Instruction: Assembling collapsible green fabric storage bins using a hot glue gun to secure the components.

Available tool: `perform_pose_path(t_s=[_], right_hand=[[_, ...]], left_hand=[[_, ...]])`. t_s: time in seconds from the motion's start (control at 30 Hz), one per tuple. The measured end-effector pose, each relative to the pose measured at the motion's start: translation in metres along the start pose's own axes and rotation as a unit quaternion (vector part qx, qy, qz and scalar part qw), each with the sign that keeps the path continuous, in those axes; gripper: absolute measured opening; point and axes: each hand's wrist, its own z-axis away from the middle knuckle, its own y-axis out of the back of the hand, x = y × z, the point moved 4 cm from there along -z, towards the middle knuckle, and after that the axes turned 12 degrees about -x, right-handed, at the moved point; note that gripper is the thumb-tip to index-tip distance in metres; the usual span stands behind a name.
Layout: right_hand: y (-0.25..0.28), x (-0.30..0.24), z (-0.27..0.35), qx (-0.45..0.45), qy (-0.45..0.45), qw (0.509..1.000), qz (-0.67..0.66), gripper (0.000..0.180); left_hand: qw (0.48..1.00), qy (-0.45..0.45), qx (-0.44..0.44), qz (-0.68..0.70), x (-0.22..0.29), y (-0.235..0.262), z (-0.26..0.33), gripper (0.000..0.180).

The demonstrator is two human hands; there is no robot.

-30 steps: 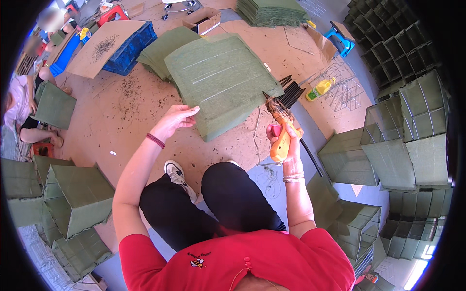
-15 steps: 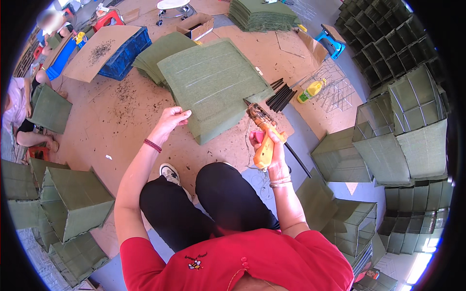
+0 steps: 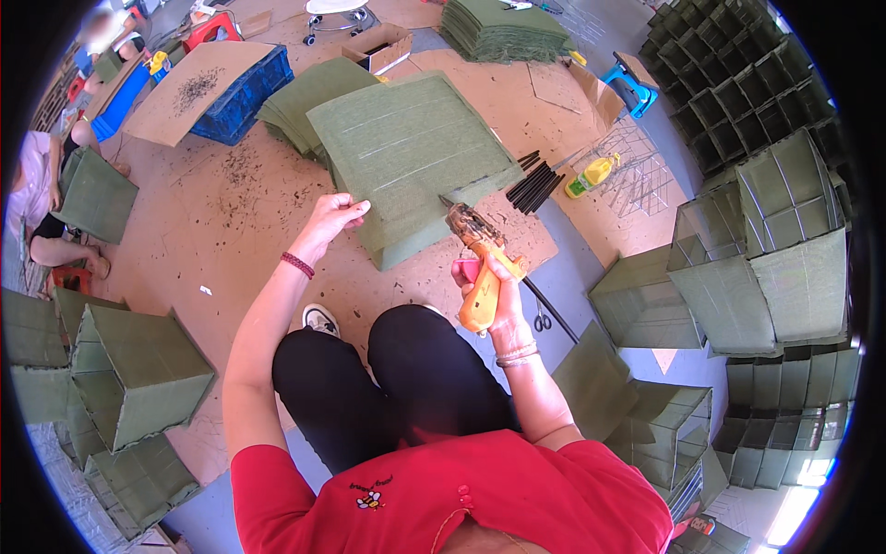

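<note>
My right hand (image 3: 496,284) grips an orange glue gun (image 3: 477,268) with its nozzle pointing up-left toward the near edge of a stack of green felt sheets (image 3: 411,152). My left hand (image 3: 332,220) reaches forward with fingers pinched at the near left corner of the top green sheet. I sit with my knees in black trousers below both hands. A bundle of black glue sticks (image 3: 533,183) lies right of the stack.
Folded green felt boxes (image 3: 129,365) pile up at left, and more stacked ones (image 3: 766,268) at right. A blue crate (image 3: 235,97), a yellow bottle (image 3: 591,174), scissors (image 3: 543,320) and a wire frame (image 3: 646,171) lie on the brown floor board. Another person (image 3: 37,194) sits far left.
My left hand has closed onto the corner of the top green sheet. The glue gun in my right hand has shifted slightly left, nearer the stack's edge.
</note>
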Motion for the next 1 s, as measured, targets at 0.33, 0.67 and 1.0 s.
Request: perform_pose_path(t_s=[0.33,0.67,1.0], right_hand=[[-0.008,0.024,0.005,0.001,-0.028,0.999,0.015,0.034],[-0.028,0.046,0.011,-0.02,-0.066,0.997,0.022,0.035],[-0.025,0.057,0.007,-0.014,-0.094,0.995,0.018,0.033]], left_hand=[[0.999,-0.01,0.019,0.027,-0.001,0.0,0.001,0.023],[1.0,0.001,0.014,0.024,-0.005,0.0,0.001,0.02],[1.0,0.004,0.014,0.014,-0.007,0.003,0.001,0.021]])
